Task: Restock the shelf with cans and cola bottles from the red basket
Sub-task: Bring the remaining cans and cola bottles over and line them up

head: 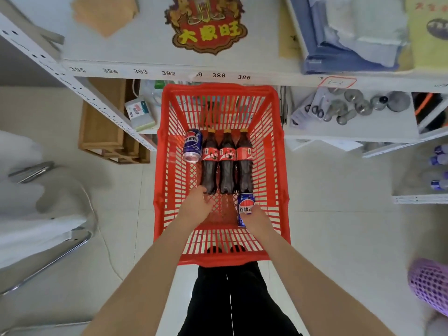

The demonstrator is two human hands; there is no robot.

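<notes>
A red basket (160,166) stands on the floor against the white shelf (155,71). Three cola bottles (227,163) with red labels lie side by side in it, caps pointing to the shelf. A blue can (193,145) lies to their left. My right hand (257,220) grips a second blue can (245,204) just below the right bottle. My left hand (197,206) reaches into the basket with fingers apart, its fingertips at the base of the left bottle, holding nothing.
The top shelf carries a red and gold ornament (208,25), a tan cloth and blue packets. A lower shelf (351,127) on the right holds scissors and small glass items. A wooden crate (106,132) sits to the left, a chrome chair (48,238) further left.
</notes>
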